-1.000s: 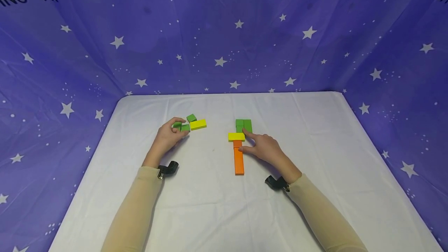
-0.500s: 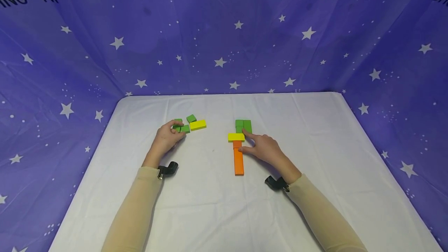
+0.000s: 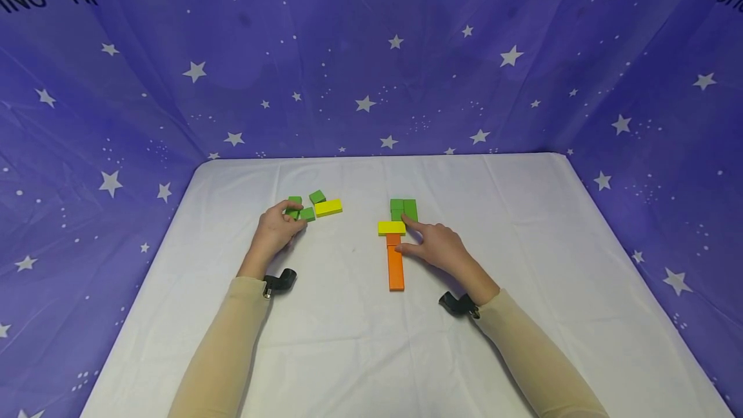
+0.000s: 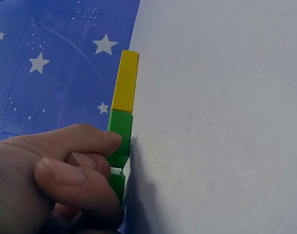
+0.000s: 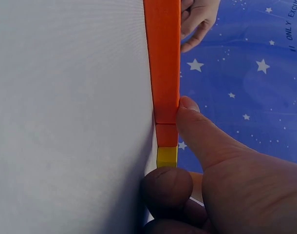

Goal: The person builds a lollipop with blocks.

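In the head view my left hand [image 3: 275,231] curls over small green blocks at the left, with thumb and index finger around a green block [image 3: 292,214]. Another green block [image 3: 307,214] lies by the thumb tip. Beside these are a yellow block [image 3: 329,208] and a tilted green block [image 3: 317,197]. My right hand [image 3: 441,244] touches a row of blocks with spread thumb and index finger. Its index tip is at the green blocks [image 3: 397,205], its thumb at the long orange block [image 3: 396,269]. A yellow block [image 3: 391,228] lies crosswise above a short orange block [image 3: 393,238].
A white cloth [image 3: 348,334] covers the table. Behind and at the sides hangs a purple curtain [image 3: 325,69] with white stars. Black wrist cameras [image 3: 281,280] sit at both cuffs.
The left fingers have drawn slightly closer together. The green block under them now lies flatter, and the one by the thumb has shifted slightly. The right hand has stayed in place.
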Action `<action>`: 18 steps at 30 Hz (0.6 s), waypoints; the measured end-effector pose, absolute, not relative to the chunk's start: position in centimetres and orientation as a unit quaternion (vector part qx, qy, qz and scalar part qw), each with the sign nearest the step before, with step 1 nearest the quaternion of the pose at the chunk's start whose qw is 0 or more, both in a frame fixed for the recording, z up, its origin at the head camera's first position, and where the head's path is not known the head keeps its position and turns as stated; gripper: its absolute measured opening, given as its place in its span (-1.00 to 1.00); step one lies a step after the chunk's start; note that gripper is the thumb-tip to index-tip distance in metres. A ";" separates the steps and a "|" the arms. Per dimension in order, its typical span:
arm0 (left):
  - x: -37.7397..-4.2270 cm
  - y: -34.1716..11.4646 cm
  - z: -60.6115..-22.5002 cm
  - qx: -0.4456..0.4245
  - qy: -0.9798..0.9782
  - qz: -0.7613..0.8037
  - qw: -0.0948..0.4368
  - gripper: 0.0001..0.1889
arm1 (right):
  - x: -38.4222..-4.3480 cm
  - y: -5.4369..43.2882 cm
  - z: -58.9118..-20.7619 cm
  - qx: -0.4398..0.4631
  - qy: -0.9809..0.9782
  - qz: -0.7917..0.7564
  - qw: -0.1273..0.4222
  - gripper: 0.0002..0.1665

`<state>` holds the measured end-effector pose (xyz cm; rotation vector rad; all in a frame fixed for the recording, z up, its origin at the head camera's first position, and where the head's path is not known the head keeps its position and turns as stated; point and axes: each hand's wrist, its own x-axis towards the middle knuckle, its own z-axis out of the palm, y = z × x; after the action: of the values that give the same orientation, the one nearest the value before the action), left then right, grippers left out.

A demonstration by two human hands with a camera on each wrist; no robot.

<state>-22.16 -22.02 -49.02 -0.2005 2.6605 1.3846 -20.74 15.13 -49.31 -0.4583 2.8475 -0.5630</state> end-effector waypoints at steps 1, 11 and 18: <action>-22.2 -22.1 -49.0 -0.067 0.882 0.461 0.068 -0.52 | -20.7 15.1 -49.3 -0.155 0.964 -0.190 0.102 0.05; -22.4 -22.4 -49.1 -0.071 0.861 0.498 0.070 -0.55 | -20.6 15.1 -49.1 -0.157 0.964 -0.191 0.100 0.04; -22.4 -22.2 -48.7 -0.051 0.855 0.514 0.050 -0.55 | -20.6 15.1 -49.2 -0.159 0.963 -0.196 0.098 0.05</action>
<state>-22.37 -22.19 -48.69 -0.1546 2.6028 1.5666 -20.60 15.07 -49.18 -0.4693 2.8498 -0.5806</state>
